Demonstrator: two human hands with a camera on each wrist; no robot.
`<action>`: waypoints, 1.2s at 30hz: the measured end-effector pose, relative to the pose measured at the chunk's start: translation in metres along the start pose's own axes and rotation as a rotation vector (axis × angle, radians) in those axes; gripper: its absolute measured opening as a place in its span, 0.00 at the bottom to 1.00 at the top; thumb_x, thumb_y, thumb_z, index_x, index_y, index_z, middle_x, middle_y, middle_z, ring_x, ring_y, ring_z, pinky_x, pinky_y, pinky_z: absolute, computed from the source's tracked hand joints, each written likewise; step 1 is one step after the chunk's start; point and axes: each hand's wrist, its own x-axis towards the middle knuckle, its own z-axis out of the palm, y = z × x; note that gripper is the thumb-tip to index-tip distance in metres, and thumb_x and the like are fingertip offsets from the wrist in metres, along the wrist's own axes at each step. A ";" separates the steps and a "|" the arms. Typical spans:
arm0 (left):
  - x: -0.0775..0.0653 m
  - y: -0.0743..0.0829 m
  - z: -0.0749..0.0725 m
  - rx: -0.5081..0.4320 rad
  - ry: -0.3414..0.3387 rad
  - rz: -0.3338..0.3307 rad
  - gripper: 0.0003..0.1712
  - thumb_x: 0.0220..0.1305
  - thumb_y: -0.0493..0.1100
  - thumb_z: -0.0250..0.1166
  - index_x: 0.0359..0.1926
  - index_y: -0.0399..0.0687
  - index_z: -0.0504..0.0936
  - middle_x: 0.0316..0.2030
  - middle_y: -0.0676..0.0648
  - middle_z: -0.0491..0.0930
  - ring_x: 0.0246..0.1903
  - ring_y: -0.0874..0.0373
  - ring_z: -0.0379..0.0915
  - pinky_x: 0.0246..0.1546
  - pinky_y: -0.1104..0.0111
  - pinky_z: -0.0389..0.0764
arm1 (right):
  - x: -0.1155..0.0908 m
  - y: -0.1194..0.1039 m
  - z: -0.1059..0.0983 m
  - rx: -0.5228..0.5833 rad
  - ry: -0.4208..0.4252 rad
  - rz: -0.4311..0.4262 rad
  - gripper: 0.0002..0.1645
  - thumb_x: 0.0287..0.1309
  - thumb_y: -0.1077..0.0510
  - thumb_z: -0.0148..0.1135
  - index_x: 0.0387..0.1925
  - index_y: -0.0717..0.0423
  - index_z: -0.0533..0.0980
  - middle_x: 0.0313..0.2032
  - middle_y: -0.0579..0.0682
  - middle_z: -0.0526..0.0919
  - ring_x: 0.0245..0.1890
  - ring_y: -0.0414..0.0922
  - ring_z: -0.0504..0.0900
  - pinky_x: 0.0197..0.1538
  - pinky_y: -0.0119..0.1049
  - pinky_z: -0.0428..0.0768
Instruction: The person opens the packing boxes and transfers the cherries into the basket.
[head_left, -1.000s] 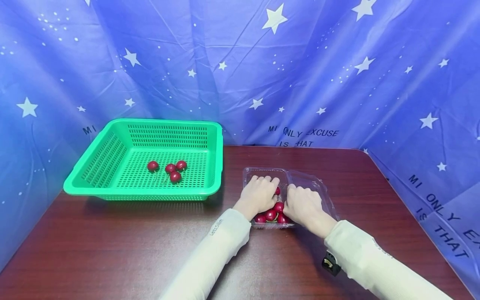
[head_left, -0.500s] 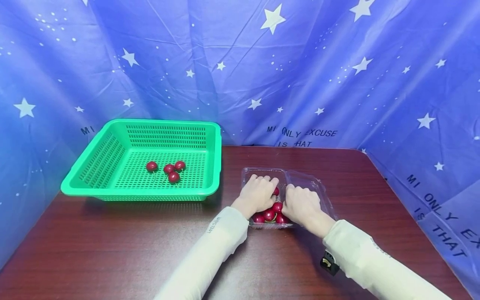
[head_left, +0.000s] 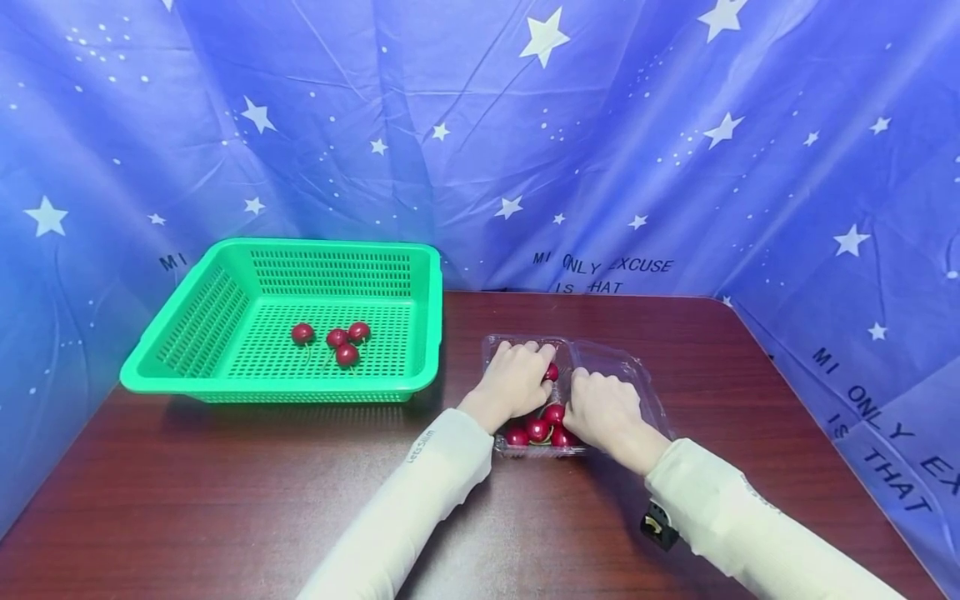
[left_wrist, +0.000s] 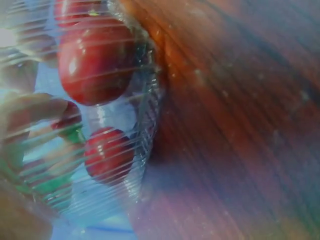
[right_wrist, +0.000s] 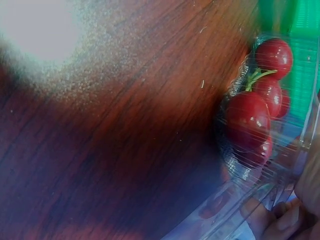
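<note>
In the head view, a clear plastic clamshell box (head_left: 528, 341) with its lid swung to the right holds several red cherries (head_left: 537, 429). Inside its far half is my left hand (head_left: 516, 375), with a cherry (head_left: 551, 372) at its thumb and fingers. Through the ribbed plastic, the left wrist view shows curled fingers (left_wrist: 37, 110) around a dark red cherry (left_wrist: 67, 116). My right hand (head_left: 606, 412) grips the box along the side where the lid joins; its fingertips (right_wrist: 260, 217) bend over the plastic edge in the right wrist view.
A green slotted basket (head_left: 281, 383) stands on the left of the dark red wooden table (head_left: 247, 492), with several cherries (head_left: 347, 355) on its floor. Behind and at the sides hangs a blue curtain (head_left: 450, 183) printed with stars.
My left hand has shifted slightly toward the far end of the box, and the cherry by its thumb has moved with it. The right hand keeps its hold on the box.
</note>
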 end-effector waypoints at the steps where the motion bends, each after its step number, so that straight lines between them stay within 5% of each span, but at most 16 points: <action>1: 0.000 0.000 -0.001 -0.001 0.002 -0.001 0.17 0.59 0.49 0.62 0.46 0.46 0.77 0.39 0.47 0.85 0.41 0.53 0.81 0.43 0.58 0.77 | 0.000 0.000 0.000 0.000 -0.001 0.000 0.11 0.45 0.58 0.58 0.25 0.65 0.72 0.25 0.66 0.84 0.24 0.63 0.82 0.22 0.55 0.79; 18: 0.004 -0.008 -0.034 0.063 0.063 0.071 0.15 0.61 0.48 0.62 0.45 0.45 0.78 0.37 0.46 0.84 0.31 0.52 0.82 0.36 0.60 0.84 | 0.001 0.001 0.001 0.002 -0.022 0.001 0.12 0.45 0.58 0.58 0.25 0.65 0.72 0.25 0.66 0.84 0.24 0.64 0.82 0.23 0.56 0.79; 36: 0.005 -0.022 -0.059 0.028 0.058 0.018 0.14 0.61 0.45 0.61 0.45 0.43 0.76 0.37 0.43 0.82 0.31 0.49 0.81 0.36 0.59 0.84 | 0.001 0.000 -0.002 0.005 -0.028 0.010 0.10 0.43 0.58 0.58 0.24 0.64 0.72 0.24 0.65 0.84 0.24 0.63 0.82 0.22 0.55 0.78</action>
